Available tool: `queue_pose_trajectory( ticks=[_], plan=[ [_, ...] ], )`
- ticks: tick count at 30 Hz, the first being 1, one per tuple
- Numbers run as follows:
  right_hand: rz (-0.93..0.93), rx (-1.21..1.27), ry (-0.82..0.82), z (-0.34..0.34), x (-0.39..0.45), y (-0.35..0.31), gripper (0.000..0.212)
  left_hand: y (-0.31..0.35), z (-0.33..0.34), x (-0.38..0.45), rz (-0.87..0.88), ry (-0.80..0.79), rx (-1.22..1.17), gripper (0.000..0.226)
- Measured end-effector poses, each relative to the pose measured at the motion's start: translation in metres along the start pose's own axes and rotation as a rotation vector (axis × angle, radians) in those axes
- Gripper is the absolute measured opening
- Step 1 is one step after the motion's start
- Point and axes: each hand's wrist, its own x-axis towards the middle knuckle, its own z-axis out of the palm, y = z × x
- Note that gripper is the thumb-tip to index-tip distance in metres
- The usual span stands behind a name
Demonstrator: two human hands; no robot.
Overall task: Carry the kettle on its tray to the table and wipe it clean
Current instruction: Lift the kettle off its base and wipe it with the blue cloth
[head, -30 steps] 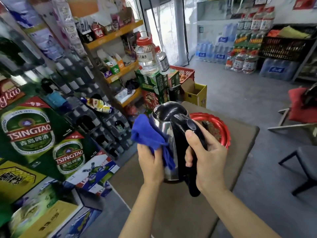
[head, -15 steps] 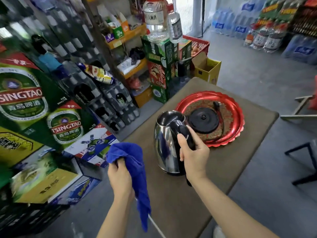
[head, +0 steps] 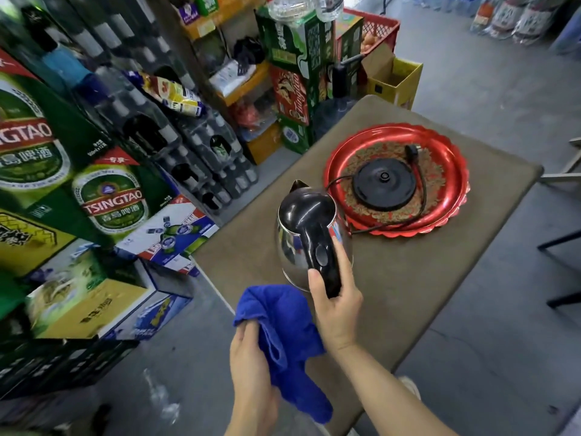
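Lowered since a moment ago, the steel kettle now sits near frame centre over the brown tabletop, the right hand with fingers closed around its black handle. Below it, the left hand clutches a blue cloth, off the kettle. Its black base rests on the red tray, centre right.

Counts: 1 kettle, steel body, black lid and handle. 1 red tray. 1 black kettle base with 1 cord on the tray. 1 blue cloth. 1 bench. 2 hands: left hand, right hand. 1 red crate, 1 open yellow carton. Beer cases at left: several, exact count unclear.
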Motion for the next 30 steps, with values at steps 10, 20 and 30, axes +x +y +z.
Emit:
queue_pose_trajectory(
  ticks=[10, 20, 30],
  plan=[
    [0.083, -0.139, -0.228, -0.033, -0.018, 0.010, 0.061, -0.037, -0.007, -0.033, -0.130, -0.080, 0.178, 0.024],
    [0.774, 0.568, 0.030, -0.120, -0.085, 0.011, 0.053, -0.047, 0.034, -0.070, -0.105, -0.394, 0.411, 0.037],
    [0.614, 0.518, -0.087, -0.066, 0.039, 0.005, 0.043, -0.041, 0.070, -0.005, 0.218, -0.233, 0.394, 0.064]
  ],
)
